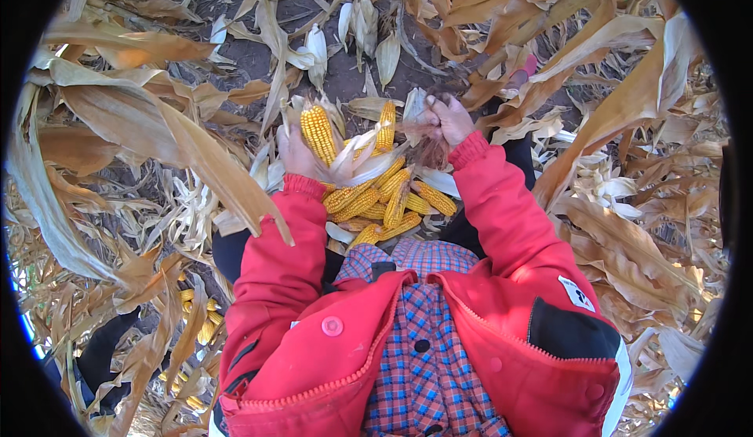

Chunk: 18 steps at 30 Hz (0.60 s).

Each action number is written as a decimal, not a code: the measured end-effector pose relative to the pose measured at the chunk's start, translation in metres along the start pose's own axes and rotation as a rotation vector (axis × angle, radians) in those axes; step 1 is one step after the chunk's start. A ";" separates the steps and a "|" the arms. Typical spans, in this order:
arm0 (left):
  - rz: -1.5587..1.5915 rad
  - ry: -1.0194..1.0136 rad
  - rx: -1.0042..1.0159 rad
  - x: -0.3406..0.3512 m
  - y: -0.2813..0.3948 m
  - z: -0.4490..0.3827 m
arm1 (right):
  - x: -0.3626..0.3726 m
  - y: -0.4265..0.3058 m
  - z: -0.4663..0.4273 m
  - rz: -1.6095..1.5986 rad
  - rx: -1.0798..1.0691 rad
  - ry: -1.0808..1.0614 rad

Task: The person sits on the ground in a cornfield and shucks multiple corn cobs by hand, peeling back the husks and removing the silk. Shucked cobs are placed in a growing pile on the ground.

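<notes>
My left hand (pixel 296 152) is closed around a corn ear (pixel 317 134) with bare yellow kernels, its pale husk (pixel 365 166) peeled down and still hanging beside it. To its right, my right hand (pixel 452 121) grips a tuft of reddish-brown corn silk (pixel 429 146) together with a piece of dry husk (pixel 415 108). Between and below the hands lies a pile of husked yellow corn cobs (pixel 359 205) on the ground, close to my lap. One more cob (pixel 386 125) points upward at the back of the pile.
Several ears in husk (pixel 317 55) lie on bare soil beyond the hands. Dry corn leaves (pixel 194 143) arch in from the left, others (pixel 612 119) from the right. More yellow cobs (pixel 206 325) lie at lower left, near dark clothing or footwear (pixel 103 354).
</notes>
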<state>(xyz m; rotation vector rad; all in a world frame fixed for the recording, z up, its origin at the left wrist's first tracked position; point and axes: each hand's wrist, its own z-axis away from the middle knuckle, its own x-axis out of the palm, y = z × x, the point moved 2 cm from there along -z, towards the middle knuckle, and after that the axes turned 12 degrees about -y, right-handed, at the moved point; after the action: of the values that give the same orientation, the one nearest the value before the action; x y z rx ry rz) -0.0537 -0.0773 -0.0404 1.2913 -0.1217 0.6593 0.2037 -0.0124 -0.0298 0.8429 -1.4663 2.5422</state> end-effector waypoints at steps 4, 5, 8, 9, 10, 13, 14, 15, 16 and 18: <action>-0.077 0.044 0.023 -0.035 -0.024 -0.018 | 0.021 0.002 0.004 -0.074 0.076 -0.152; -0.109 0.049 -0.021 -0.038 -0.025 -0.019 | 0.027 0.001 0.005 -0.093 0.113 -0.195; -0.513 -0.250 0.069 -0.062 -0.030 -0.022 | 0.054 -0.007 0.012 0.019 0.095 -0.315; -0.103 -0.392 -0.061 -0.050 -0.031 -0.018 | 0.058 -0.009 0.015 0.062 0.104 -0.346; 0.293 -0.458 -0.231 -0.037 -0.029 -0.011 | 0.060 -0.008 0.016 0.161 0.080 -0.386; 0.198 -0.957 -0.127 -0.003 -0.012 0.000 | 0.062 -0.006 0.016 0.267 0.134 -0.493; 0.138 -1.025 -0.123 -0.001 -0.011 0.002 | 0.063 -0.006 0.014 0.349 0.118 -0.489; 0.081 -1.094 -0.121 0.009 -0.004 0.008 | 0.065 -0.005 0.013 0.484 0.002 -0.506; 0.021 -1.158 -0.118 0.015 0.001 0.015 | 0.068 -0.001 0.012 0.615 -0.114 -0.526; -0.030 -1.193 -0.111 0.018 0.004 0.028 | 0.078 -0.007 0.016 0.959 -0.178 -0.562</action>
<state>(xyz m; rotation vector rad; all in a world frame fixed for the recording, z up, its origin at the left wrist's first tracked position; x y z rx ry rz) -0.0335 -0.0958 -0.0211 1.4214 -1.0868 -0.2206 0.1466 -0.0368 0.0209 1.0569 -2.7829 2.7679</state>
